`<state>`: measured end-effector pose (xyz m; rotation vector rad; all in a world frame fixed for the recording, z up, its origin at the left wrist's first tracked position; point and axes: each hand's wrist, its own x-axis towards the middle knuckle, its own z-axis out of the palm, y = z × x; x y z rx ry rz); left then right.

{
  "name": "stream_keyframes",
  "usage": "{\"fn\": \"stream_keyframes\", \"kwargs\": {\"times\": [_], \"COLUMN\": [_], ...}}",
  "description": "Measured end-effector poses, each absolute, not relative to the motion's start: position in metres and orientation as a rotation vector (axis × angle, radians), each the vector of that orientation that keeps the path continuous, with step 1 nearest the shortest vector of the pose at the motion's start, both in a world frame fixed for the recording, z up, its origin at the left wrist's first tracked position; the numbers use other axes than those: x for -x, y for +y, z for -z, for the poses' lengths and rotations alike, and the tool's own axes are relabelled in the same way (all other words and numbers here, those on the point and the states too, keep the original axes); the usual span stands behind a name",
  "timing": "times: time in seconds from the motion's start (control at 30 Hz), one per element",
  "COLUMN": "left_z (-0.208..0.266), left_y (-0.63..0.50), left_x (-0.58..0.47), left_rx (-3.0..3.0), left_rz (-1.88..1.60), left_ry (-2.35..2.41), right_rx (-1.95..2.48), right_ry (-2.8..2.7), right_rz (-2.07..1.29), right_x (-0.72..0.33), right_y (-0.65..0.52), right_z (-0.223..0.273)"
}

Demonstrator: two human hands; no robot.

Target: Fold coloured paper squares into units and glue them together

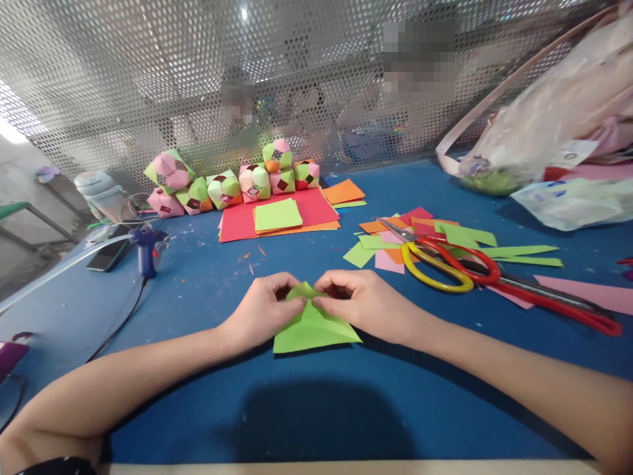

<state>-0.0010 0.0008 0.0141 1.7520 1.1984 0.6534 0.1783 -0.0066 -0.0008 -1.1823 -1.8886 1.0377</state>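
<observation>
A green sheet of paper [316, 331], partly folded, is held just above the blue table between my two hands. My left hand [264, 310] pinches its upper left part, thumb on top and fingers behind. Opposite it, my right hand [368, 305] pinches the upper right part in the same way, the thumbs nearly meeting at the middle. A small peak of the paper stands up between the fingers, and its lower edge spreads toward me. The fingertips behind the paper are partly hidden.
Beyond my hands, folded paper balls [254, 181] line the metal mesh, near stacked coloured sheets [321, 204]. Scissors [445, 264], a red-handled cutter [558, 303] and paper scraps [361, 254] lie right. Left are a blue glue gun [147, 251], its cord, and a phone [109, 251].
</observation>
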Motion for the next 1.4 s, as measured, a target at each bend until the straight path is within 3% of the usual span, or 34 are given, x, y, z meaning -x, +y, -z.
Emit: {"fn": "stream_keyframes", "kwargs": {"times": [1.4], "left_z": [-0.019], "left_y": [0.0], "left_x": [0.002], "left_rx": [-1.437], "left_rz": [-0.592], "left_ry": [1.113], "right_rx": [0.763], "right_ry": [-2.128], "right_rz": [-0.658], "right_x": [-0.191], "right_y": [-0.006], "right_z": [0.004]}}
